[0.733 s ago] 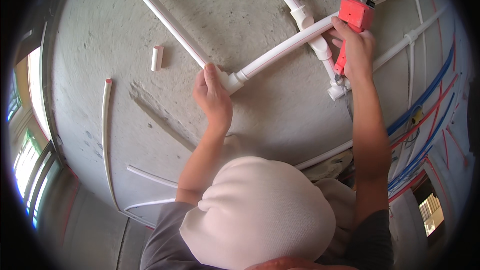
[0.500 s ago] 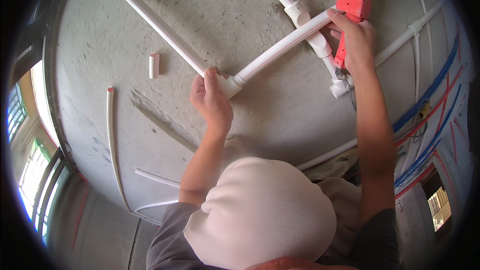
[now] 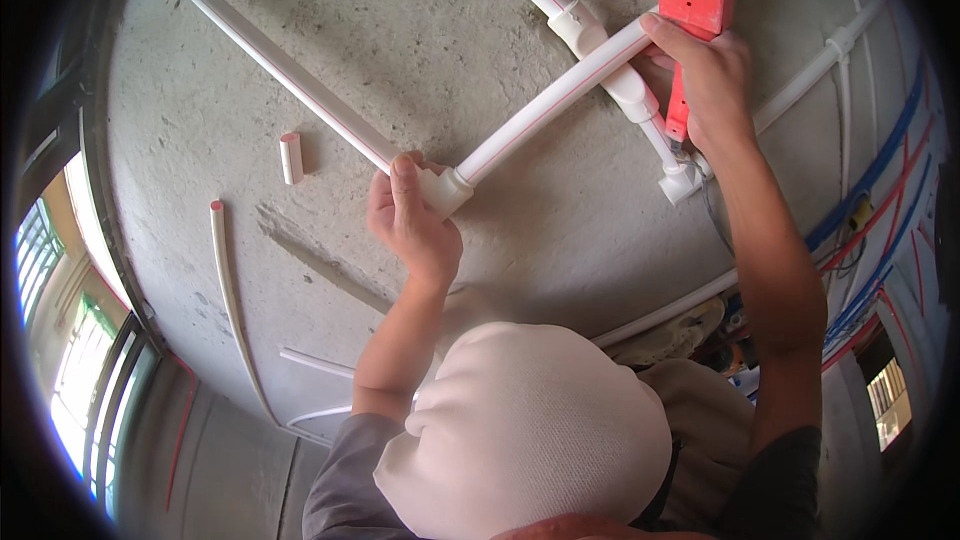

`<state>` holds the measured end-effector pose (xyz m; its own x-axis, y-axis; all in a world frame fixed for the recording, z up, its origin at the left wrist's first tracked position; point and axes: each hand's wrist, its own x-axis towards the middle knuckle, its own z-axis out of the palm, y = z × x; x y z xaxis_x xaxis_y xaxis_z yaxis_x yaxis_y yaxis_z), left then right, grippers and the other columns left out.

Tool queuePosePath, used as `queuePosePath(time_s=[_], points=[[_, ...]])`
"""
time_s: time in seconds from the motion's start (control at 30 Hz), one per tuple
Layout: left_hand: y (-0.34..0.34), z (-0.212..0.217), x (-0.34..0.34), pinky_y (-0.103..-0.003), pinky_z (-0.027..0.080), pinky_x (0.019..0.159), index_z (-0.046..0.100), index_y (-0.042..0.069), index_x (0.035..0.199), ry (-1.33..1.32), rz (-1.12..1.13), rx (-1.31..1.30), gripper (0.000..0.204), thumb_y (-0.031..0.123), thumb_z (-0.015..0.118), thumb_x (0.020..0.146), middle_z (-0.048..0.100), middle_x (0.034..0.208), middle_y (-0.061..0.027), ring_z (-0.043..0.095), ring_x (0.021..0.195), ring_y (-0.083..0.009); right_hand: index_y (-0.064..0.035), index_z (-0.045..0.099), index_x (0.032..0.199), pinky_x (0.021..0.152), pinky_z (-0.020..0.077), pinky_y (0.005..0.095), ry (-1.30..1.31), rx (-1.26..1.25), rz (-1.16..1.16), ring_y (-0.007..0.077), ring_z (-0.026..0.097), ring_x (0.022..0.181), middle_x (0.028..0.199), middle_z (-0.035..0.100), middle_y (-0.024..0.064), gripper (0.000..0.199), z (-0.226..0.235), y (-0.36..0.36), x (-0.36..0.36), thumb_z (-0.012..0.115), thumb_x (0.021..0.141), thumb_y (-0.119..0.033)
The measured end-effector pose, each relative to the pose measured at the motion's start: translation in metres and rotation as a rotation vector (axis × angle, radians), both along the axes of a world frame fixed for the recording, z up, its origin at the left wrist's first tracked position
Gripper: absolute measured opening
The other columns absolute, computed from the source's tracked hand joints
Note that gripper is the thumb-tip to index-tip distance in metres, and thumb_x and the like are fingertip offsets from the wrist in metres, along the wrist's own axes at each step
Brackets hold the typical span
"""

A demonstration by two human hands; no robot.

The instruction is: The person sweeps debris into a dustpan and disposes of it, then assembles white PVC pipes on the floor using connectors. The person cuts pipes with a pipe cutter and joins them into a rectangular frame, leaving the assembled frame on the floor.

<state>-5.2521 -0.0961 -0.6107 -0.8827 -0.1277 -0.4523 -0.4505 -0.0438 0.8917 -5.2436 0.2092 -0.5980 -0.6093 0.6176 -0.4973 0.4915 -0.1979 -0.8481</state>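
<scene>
My left hand [image 3: 412, 222] is closed round a white elbow fitting [image 3: 446, 192], thumb on top. One white pipe with a thin red line [image 3: 285, 75] runs from the fitting up to the left. A second white pipe [image 3: 555, 108] rises from it to the right. My right hand [image 3: 705, 80] is closed at the upper part of this second pipe, its thumb pressing on it. A red pipe welder [image 3: 695, 2] crosses over that pipe, and its handle appears to lie between thumb and fingers. The grip on the handle is partly hidden. Its grey metal top is cut off by the frame.
Another white pipe with fittings [image 3: 628, 92] passes under the second pipe. A short pipe piece [image 3: 291, 159] and a longer loose pipe [image 3: 223, 265] lie on the rough concrete floor [image 3: 330, 210]. Blue and red conduits [image 3: 880, 175] run along the right. Pale cloth [image 3: 530, 430] covers the lower middle.
The view has shifted slightly, so the pipes and elbow fitting sit a little further left. Both hands keep the same hold, and the welder stays beside the right thumb.
</scene>
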Motion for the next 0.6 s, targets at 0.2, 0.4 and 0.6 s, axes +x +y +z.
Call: queuePosePath(time_s=[0.2, 0.4, 0.6], points=[[0.0022, 0.0060, -0.0041, -0.027, 0.045, 0.063, 0.064, -0.001, 0.091, 0.061, -0.183, -0.226, 0.041, 0.034, 0.052, 0.109, 0.062, 0.078, -0.0062, 0.055, 0.069, -0.0120, 0.0031, 0.070, 0.106, 0.082, 0.0572, 0.0352, 0.046, -0.026, 0.012, 0.0176, 0.070, 0.086, 0.098, 0.072, 0.0098, 0.027, -0.0017, 0.0012, -0.0003, 0.079, 0.088, -0.015], [0.0032, 0.0031, -0.0041, -0.030, 0.047, 0.061, 0.062, -0.001, 0.093, -0.010, -0.138, -0.150, 0.044, 0.038, 0.050, 0.109, 0.060, 0.078, -0.0077, 0.057, 0.066, -0.0156, 0.0046, 0.070, 0.102, 0.079, 0.0567, 0.0344, 0.020, -0.019, 0.011, 0.0170, 0.070, 0.082, 0.093, 0.073, 0.0097, 0.025, -0.0011, -0.0001, -0.0014, 0.078, 0.088, -0.015], [0.0050, 0.0034, -0.0026, -0.029, 0.047, 0.065, 0.061, -0.001, 0.100, -0.040, -0.109, -0.039, 0.039, 0.036, 0.052, 0.109, 0.066, 0.081, -0.0102, 0.059, 0.070, -0.0148, 0.0015, 0.071, 0.105, 0.084, 0.0541, 0.0331, 0.006, -0.028, 0.053, 0.0153, 0.068, 0.086, 0.095, 0.072, 0.0076, 0.029, -0.0048, 0.0037, 0.0009, 0.080, 0.088, -0.019]])
